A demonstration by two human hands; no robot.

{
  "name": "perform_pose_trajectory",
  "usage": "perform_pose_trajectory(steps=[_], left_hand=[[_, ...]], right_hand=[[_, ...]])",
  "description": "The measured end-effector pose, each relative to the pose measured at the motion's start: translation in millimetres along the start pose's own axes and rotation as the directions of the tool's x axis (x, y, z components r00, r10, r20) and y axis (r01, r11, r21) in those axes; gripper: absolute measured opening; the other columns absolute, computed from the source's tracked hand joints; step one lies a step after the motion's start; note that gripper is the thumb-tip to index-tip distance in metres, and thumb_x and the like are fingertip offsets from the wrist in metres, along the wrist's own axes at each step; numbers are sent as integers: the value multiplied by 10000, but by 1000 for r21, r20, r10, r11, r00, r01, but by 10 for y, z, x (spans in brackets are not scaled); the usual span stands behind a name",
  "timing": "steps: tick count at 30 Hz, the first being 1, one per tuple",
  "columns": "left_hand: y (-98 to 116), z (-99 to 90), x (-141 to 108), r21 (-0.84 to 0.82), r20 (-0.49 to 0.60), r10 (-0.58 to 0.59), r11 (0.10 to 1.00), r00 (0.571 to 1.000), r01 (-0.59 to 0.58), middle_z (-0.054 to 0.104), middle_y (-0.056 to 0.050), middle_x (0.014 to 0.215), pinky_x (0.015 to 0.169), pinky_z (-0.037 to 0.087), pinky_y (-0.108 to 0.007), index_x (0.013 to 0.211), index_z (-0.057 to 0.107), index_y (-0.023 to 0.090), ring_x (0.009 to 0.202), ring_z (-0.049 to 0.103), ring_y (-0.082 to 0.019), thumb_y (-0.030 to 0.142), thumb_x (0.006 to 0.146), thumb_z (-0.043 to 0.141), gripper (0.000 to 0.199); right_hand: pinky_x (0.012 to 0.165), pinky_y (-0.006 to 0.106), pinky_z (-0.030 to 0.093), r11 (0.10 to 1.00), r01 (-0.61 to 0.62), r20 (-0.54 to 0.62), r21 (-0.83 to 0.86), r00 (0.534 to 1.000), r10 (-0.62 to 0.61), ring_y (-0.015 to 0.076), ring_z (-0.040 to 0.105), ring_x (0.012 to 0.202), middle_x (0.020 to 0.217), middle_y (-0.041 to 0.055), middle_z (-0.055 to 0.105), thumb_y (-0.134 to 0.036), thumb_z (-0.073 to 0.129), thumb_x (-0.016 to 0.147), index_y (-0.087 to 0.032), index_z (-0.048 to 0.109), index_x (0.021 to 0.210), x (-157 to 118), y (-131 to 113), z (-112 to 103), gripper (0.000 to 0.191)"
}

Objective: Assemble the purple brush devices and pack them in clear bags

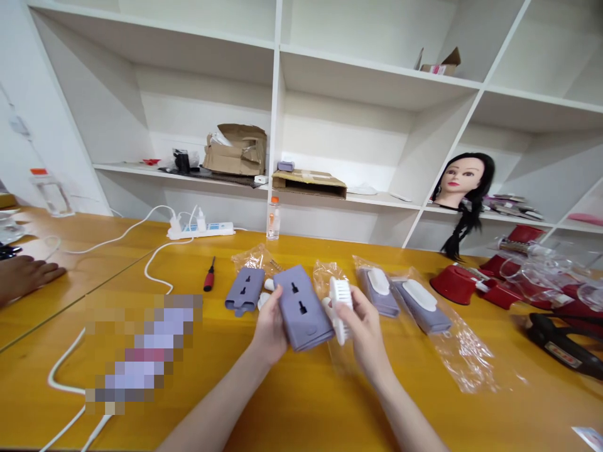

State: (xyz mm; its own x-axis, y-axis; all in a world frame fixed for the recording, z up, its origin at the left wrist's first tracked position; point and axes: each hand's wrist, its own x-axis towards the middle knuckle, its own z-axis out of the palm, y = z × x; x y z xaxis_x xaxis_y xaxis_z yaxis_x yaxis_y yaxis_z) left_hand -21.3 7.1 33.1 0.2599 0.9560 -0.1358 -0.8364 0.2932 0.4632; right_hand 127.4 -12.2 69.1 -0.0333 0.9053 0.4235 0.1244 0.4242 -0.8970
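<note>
My left hand [272, 326] is closed round the edge of a purple-grey folded pouch [304, 307] with two black keyhole-shaped slots, raised above the table. In my right hand [367, 329] is a white brush [341, 307], its bristle side turned toward the right. The brush is close beside the pouch's right edge. Behind my left hand lies a smaller purple-grey case [245, 289] with similar black slots. To the right of my right hand, a grey pouch with a white oval piece [379, 282] rests on the table, and another grey pouch [424, 314] with a white oval lies further right.
A red-and-black screwdriver [208, 278] lies left of the cases. Clear plastic bags [466, 355] spread on the right. A power strip [202, 231], a bottle [273, 220], red appliances [455, 284] and a mannequin head [464, 179] stand further back. Another person's hand [32, 276] rests at far left.
</note>
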Motion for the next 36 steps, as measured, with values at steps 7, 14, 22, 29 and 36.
perform_pose_trajectory(steps=[7,14,22,29,36], left_hand=[[-33,89,-69,48,58,61,997,996,-63,630,-71,1110,984,345,-341,1239,467,158,1065,555,-225,286,846,426,415],[-112,69,-65,77,78,95,992,992,-101,614,-64,1149,1002,331,-339,1235,480,183,1111,523,-220,343,839,445,428],[-49,59,-60,56,47,39,998,998,-42,664,-115,1028,982,360,-391,1147,553,113,1055,560,-262,406,811,459,455],[-71,69,-64,60,2,32,998,999,-32,675,-94,1000,949,395,-405,1127,569,153,1028,578,-262,393,825,445,405],[-77,66,-68,66,34,56,996,998,-59,662,-87,1039,963,385,-377,1142,554,163,1060,558,-243,382,834,438,396]], right_hand=[[687,365,488,553,257,74,-792,941,-331,259,566,870,1001,140,535,-358,499,780,-132,482,1126,-36,100,281,413],[722,341,481,453,358,133,-817,880,-456,249,599,872,965,141,623,-390,390,870,-110,463,1141,2,181,210,397],[616,319,478,402,454,198,-795,822,-535,234,632,714,844,142,666,-399,372,880,-71,455,1158,-50,332,261,438],[671,342,483,497,319,94,-807,900,-425,249,633,781,890,135,665,-424,426,849,-118,460,1186,61,243,226,456],[703,341,488,548,322,80,-772,905,-418,240,628,832,945,143,658,-373,369,880,-114,455,1204,24,298,226,423]])
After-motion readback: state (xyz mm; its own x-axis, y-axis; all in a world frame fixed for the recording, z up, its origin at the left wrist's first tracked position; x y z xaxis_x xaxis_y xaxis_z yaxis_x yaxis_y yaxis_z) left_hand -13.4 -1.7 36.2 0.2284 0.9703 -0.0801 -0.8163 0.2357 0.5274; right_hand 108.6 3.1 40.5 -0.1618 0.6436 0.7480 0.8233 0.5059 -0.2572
